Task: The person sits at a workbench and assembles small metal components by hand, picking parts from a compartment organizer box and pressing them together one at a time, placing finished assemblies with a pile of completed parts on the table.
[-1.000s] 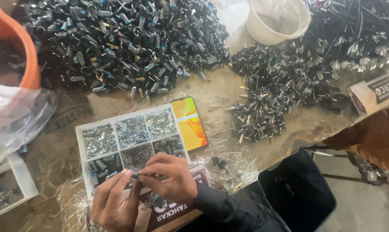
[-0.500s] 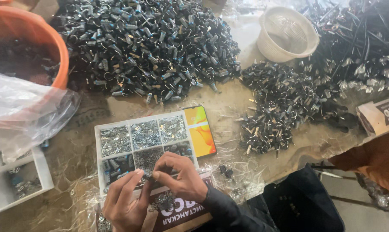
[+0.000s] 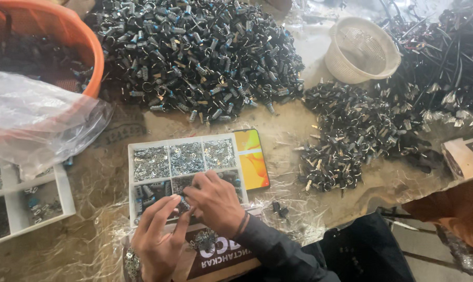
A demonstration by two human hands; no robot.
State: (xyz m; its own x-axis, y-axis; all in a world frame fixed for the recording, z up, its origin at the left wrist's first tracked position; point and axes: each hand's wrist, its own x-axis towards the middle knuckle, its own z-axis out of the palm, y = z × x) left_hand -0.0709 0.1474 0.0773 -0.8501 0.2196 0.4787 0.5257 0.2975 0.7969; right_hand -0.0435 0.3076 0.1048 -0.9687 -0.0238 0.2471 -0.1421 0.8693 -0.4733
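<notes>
Both hands — left hand (image 3: 158, 245), right hand (image 3: 215, 203) — pinch one small metal part (image 3: 180, 199) over the compartment tray (image 3: 142, 148). Upper cells hold parts; the large pile (image 3: 200, 52) remains unsorted.

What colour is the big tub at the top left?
Orange; the tub shows best in the head view.
</notes>
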